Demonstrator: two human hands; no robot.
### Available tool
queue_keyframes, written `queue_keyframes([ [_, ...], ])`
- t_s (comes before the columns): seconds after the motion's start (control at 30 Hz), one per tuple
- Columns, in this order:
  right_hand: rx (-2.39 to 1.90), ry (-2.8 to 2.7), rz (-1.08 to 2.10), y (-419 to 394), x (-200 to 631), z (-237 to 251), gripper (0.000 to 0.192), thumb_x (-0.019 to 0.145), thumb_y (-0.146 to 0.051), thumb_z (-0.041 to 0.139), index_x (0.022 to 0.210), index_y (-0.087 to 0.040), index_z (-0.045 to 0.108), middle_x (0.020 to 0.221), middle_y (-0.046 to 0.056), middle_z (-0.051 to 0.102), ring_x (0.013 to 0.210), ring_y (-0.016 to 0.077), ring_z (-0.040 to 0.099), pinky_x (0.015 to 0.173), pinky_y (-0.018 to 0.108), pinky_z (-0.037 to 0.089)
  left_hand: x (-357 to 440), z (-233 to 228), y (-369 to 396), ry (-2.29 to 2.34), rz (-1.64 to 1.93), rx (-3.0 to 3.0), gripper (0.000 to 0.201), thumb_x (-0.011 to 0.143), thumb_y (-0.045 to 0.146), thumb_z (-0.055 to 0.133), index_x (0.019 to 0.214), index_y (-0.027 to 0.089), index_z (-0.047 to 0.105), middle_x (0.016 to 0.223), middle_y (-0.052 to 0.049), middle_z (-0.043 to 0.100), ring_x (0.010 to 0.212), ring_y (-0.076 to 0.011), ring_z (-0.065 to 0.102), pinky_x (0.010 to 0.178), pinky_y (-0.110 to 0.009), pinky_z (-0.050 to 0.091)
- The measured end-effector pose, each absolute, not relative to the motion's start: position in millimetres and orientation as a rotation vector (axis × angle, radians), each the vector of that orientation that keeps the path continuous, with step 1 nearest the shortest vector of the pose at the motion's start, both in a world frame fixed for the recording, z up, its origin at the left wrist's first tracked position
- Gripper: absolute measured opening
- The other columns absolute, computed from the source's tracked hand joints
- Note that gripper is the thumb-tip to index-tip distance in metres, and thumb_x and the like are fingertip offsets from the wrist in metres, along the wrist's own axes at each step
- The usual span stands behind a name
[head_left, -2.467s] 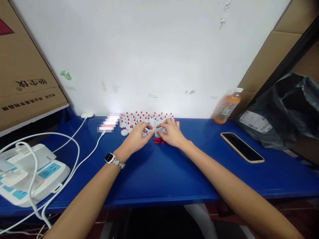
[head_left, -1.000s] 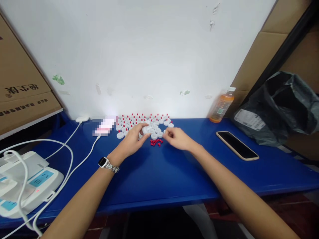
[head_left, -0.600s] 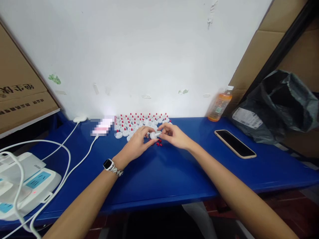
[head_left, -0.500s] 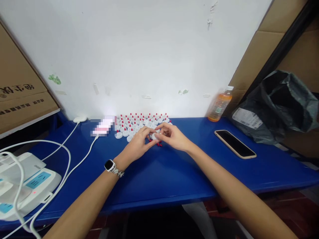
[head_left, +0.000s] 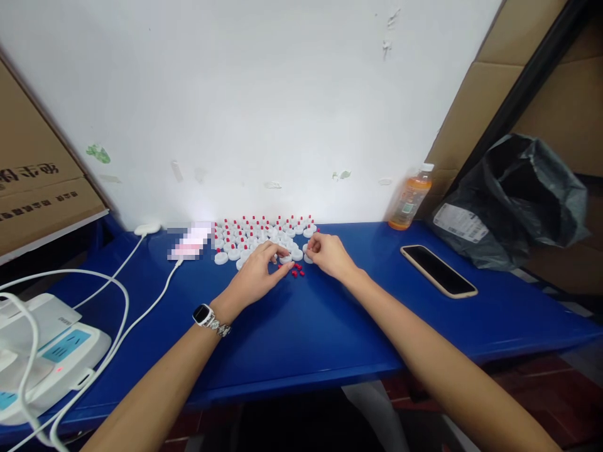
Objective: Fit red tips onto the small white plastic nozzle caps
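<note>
Many small round white caps point(head_left: 234, 254), a lot of them topped with red tips point(head_left: 245, 247), stand clustered against the wall. My left hand point(head_left: 258, 271) curls over the front of the cluster, thumb and fingertips around a white cap point(head_left: 285, 258). To its right, my right hand point(head_left: 330, 254) has thumb and fingers pinched together at another white cap point(head_left: 307, 257), which they partly hide. Between the hands lie several loose red tips point(head_left: 296, 271) on the blue table point(head_left: 306, 339). One white cap point(head_left: 296, 254) sits just behind them.
A phone point(head_left: 438, 271) lies at the right, near an orange drink bottle point(head_left: 409, 198) and a dark plastic bag point(head_left: 513, 194). On the left are a power strip point(head_left: 89, 351), white cables point(head_left: 160, 295) and a pixelated bright object point(head_left: 193, 242). A cardboard box point(head_left: 42, 163) stands far left.
My hands, which were together at a white cap, have moved apart. My right hand has shifted right, and the loose red tips show more plainly between them.
</note>
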State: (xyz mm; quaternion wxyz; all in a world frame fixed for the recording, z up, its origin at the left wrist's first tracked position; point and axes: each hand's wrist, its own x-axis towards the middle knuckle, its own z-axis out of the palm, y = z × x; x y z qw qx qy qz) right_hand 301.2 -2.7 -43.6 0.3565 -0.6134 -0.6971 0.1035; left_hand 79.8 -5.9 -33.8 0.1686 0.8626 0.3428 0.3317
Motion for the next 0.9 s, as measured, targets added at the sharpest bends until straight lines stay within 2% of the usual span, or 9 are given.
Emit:
queue_keyframes([
  [0.13,-1.524,-1.749,0.335,2,300,-48,0.016,0.075,-0.014,0.064,0.09,-0.019,0.064,0.072,0.0,0.068,0.064,0.0133,0.062,0.064,0.024,0.045,79,-34,-5,0.972,0.921,2.452,0.025,0.093,0.044,0.059,0.103,0.022,0.063,0.103,-0.003,0.062,0.089,-0.0179,0.059,0.084,-0.035,0.048],
  [0.23,-1.391,-1.73,0.462,1,299,-46,0.027,0.074,-0.012,0.065,0.1,-0.018,0.062,0.082,0.002,0.07,0.073,0.0134,0.066,0.073,0.025,0.05,79,-33,-5,0.975,0.905,2.442,0.026,0.093,0.045,0.058,0.102,0.022,0.064,0.103,-0.004,0.061,0.088,-0.0177,0.059,0.083,-0.034,0.049],
  [0.33,-1.331,-1.704,0.473,1,303,-43,0.024,0.073,-0.01,0.063,0.096,-0.017,0.062,0.09,0.005,0.071,0.08,0.0138,0.067,0.078,0.026,0.052,79,-31,-6,0.976,0.912,2.438,0.025,0.093,0.044,0.058,0.103,0.022,0.064,0.104,-0.004,0.061,0.089,-0.0178,0.059,0.082,-0.034,0.049],
  [0.4,-1.376,-1.666,0.401,3,309,-42,0.018,0.074,-0.01,0.06,0.09,-0.017,0.063,0.088,0.004,0.071,0.079,0.0142,0.067,0.077,0.026,0.051,78,-30,-7,0.967,0.917,2.443,0.024,0.094,0.043,0.056,0.103,0.022,0.064,0.104,-0.004,0.061,0.09,-0.018,0.059,0.083,-0.034,0.049],
  [0.47,-1.491,-1.61,0.288,7,317,-44,0.017,0.076,-0.013,0.06,0.091,-0.017,0.064,0.085,0.003,0.07,0.076,0.0152,0.065,0.074,0.027,0.05,78,-30,-7,0.956,0.913,2.448,0.024,0.095,0.043,0.055,0.102,0.022,0.064,0.105,-0.004,0.061,0.091,-0.0182,0.06,0.083,-0.034,0.049],
  [0.6,-1.675,-1.606,0.165,19,330,-55,0.041,0.08,-0.023,0.061,0.121,-0.017,0.061,0.085,0.004,0.069,0.076,0.0185,0.063,0.074,0.031,0.047,80,-30,-7,0.933,0.9,2.456,0.026,0.095,0.045,0.054,0.102,0.022,0.063,0.103,-0.005,0.06,0.088,-0.0182,0.06,0.083,-0.036,0.049],
  [0.67,-1.68,-1.658,0.197,24,331,-60,0.044,0.082,-0.025,0.06,0.126,-0.018,0.059,0.084,0.003,0.069,0.076,0.0185,0.063,0.073,0.03,0.046,81,-30,-7,0.926,0.898,2.462,0.027,0.095,0.046,0.053,0.101,0.022,0.063,0.102,-0.005,0.06,0.088,-0.0184,0.06,0.083,-0.036,0.049],
  [0.8,-1.631,-1.652,0.205,28,328,-63,0.023,0.085,-0.027,0.057,0.106,-0.021,0.064,0.079,0.0,0.068,0.067,0.0153,0.059,0.066,0.027,0.042,81,-30,-7,0.93,0.879,2.454,0.028,0.095,0.047,0.052,0.101,0.022,0.063,0.103,-0.005,0.059,0.087,-0.0182,0.061,0.083,-0.036,0.049],
  [0.9,-1.562,-1.636,0.21,23,324,-58,0.011,0.085,-0.027,0.056,0.092,-0.021,0.061,0.07,-0.002,0.064,0.063,0.0138,0.056,0.062,0.025,0.039,81,-30,-8,0.933,0.875,2.455,0.028,0.096,0.047,0.051,0.102,0.022,0.062,0.104,-0.005,0.059,0.089,-0.0186,0.061,0.085,-0.037,0.049],
])
